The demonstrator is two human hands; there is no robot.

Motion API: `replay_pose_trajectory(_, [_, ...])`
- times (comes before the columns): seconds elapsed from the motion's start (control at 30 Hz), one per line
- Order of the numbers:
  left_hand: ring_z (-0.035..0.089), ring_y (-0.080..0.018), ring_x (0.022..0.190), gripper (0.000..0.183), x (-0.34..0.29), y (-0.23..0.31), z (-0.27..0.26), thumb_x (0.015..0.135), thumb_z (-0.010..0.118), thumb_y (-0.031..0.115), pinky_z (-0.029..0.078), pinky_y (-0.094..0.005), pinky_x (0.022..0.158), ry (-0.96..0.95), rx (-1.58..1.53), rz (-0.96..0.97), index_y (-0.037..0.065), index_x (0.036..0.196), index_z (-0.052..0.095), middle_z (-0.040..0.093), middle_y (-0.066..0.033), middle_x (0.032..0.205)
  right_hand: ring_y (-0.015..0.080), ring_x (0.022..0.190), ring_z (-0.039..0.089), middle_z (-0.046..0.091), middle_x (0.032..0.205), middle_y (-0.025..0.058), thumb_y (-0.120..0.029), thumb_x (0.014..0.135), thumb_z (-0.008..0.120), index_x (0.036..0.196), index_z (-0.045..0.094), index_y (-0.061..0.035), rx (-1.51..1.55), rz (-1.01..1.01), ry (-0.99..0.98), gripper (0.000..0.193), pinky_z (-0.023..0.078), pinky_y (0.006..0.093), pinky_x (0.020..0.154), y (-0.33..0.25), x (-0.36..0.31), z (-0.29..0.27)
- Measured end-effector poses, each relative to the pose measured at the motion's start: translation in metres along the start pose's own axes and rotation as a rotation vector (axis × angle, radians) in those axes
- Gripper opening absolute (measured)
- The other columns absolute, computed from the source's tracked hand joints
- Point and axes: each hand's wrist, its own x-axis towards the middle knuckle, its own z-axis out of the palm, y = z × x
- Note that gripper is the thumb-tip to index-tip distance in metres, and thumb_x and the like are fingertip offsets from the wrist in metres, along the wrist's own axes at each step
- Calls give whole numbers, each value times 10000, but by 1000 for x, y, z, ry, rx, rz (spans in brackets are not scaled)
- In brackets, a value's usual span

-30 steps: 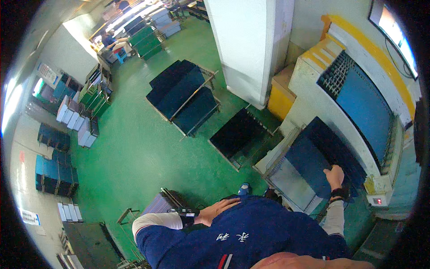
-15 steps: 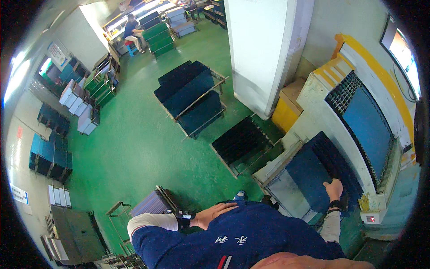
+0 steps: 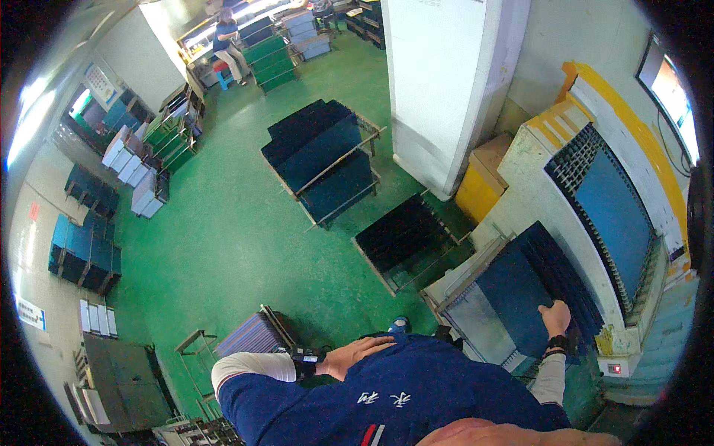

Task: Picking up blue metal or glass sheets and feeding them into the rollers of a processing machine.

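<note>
My right hand is closed at the edge of a dark blue panel, fingers curled over it and thumb up. That panel is the front one in a row of similar thin dark blue panels standing close together in a rack. Part of the grip is hidden behind the panel's edge. My left hand lies flat against the front of my navy shirt, its fingers stretched out and holding nothing.
A white machine holds a blue panel on a toothed conveyor at the right. Black panels and larger dark panels stand in floor racks ahead, near a white pillar. A rack of purplish panels is at lower left. Far off is a person.
The view has shifted slightly. The far person has gone from sitting low to a more upright posture by the stool. My two hands keep their places.
</note>
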Motion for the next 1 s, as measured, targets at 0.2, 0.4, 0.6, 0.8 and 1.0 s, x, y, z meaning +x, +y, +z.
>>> replay_pose_trajectory(0.2, [325, -408, 1407, 1119, -5, 2, 2, 667, 784, 448, 276, -499, 1168, 23, -26, -8, 93, 1555, 204, 239, -213, 1571, 395, 1027, 659, 694, 1083, 224, -338, 717, 831, 1063, 703, 20, 9, 1, 13, 514, 518, 460, 885, -10, -5, -9])
replay_pose_trajectory(0.4, [246, -385, 1461, 960, -2, 8, -9, 816, 701, 389, 217, -482, 1200, -29, -36, -27, 78, 1563, 183, 192, -209, 1597, 394, 1070, 652, 673, 1130, 267, -291, 721, 822, 1159, 657, 67, 9, 30, -50, 590, 510, 439, 920, -11, -6, -12])
replay_pose_trajectory(0.6, [318, -411, 1408, 1127, -3, 9, -10, 646, 778, 436, 275, -497, 1169, -1, -28, -13, 88, 1555, 208, 233, -216, 1574, 404, 1042, 654, 688, 1092, 249, -283, 715, 823, 1117, 685, 35, -23, 63, -67, 532, 513, 450, 894, -21, -9, -19])
replay_pose_trajectory(0.8, [308, -403, 1415, 1064, -3, 6, -10, 706, 734, 456, 271, -493, 1174, 9, -48, 12, 80, 1553, 209, 231, -217, 1575, 399, 985, 659, 682, 1026, 252, -364, 719, 821, 966, 694, 43, -2, 4, 22, 493, 522, 482, 826, 6, 1, 9])
replay_pose_trajectory(1.0, [292, -392, 1426, 1005, -4, 7, -9, 761, 699, 445, 261, -488, 1181, 11, -30, 17, 71, 1550, 203, 235, -215, 1574, 398, 977, 667, 694, 1012, 244, -317, 712, 822, 975, 704, 44, 22, 14, -1, 462, 523, 470, 827, -12, -4, -8])
